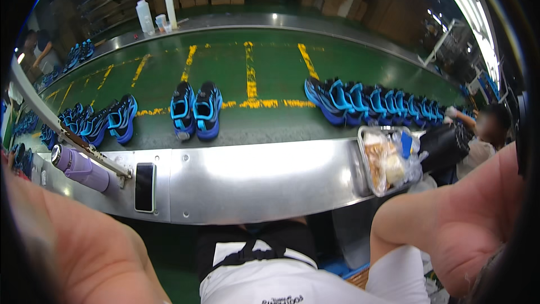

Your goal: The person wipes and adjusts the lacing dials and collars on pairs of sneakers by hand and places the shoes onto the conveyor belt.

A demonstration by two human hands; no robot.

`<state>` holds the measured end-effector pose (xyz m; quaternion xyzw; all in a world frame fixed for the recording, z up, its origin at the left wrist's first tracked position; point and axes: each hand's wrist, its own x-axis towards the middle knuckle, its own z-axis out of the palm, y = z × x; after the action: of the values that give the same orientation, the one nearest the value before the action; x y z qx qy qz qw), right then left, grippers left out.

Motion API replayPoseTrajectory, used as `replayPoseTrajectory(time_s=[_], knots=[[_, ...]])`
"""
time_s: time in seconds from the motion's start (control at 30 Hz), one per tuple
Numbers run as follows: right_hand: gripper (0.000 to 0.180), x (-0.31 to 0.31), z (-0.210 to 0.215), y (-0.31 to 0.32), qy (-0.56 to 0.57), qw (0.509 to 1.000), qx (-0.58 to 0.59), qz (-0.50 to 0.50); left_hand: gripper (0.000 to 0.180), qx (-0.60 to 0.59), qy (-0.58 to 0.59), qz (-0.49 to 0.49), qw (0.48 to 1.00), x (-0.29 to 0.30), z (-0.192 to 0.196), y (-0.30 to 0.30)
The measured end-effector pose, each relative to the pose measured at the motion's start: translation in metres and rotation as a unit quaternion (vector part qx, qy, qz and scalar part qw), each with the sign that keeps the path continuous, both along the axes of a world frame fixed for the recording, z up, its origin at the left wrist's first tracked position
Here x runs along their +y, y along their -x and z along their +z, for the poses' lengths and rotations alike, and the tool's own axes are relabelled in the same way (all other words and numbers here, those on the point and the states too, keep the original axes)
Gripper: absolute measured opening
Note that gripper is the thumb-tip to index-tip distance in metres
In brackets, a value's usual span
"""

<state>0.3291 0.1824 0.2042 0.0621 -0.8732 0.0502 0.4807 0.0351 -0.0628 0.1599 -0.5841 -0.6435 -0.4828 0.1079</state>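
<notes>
Close to the camera, my left hand (84, 242) fills the lower left, showing the palm and wrist. My right hand (472, 219) is just as near on the right side. Both are raised beside the view, and their fingers run out past the dark rim, so whatever they touch is hidden. Beyond them, a pair of blue and black sports shoes (195, 111) stands on the green belt (247, 59) with yellow markings. In front of the belt runs a shiny metal ledge (264, 177), with a dark-screened phone (145, 187) lying on its left part.
A purple bottle (81, 169) leans near a metal post (73, 129) at left. A metal tray (365, 160) with plastic-bagged items sits at the ledge's right end. Rows of shoes (388, 104) line the belt on both sides. At right, a co-worker (489, 129) reaches toward the shoes.
</notes>
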Motion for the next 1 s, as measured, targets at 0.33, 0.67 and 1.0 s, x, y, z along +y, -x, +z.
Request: replayPoseTrajectory(time_s=[0.33, 0.67, 1.0], knots=[[0.038, 0.004, -0.001, -0.01, 0.0, 0.997, 0.059, -0.055, 0.044, -0.016, -0.177, -0.197, 0.964, 0.039, 0.056, -0.067], [0.053, 0.176, -0.182, -0.051, 0.262, 0.885, -0.255, -0.289, 0.019, -0.195, 0.158, -0.304, 0.919, 0.106, -0.056, -0.101], [0.063, 0.3, -0.253, -0.02, 0.175, 0.749, -0.423, -0.479, 0.023, -0.669, 0.261, 0.021, 0.696, 0.003, -0.223, -0.121]])
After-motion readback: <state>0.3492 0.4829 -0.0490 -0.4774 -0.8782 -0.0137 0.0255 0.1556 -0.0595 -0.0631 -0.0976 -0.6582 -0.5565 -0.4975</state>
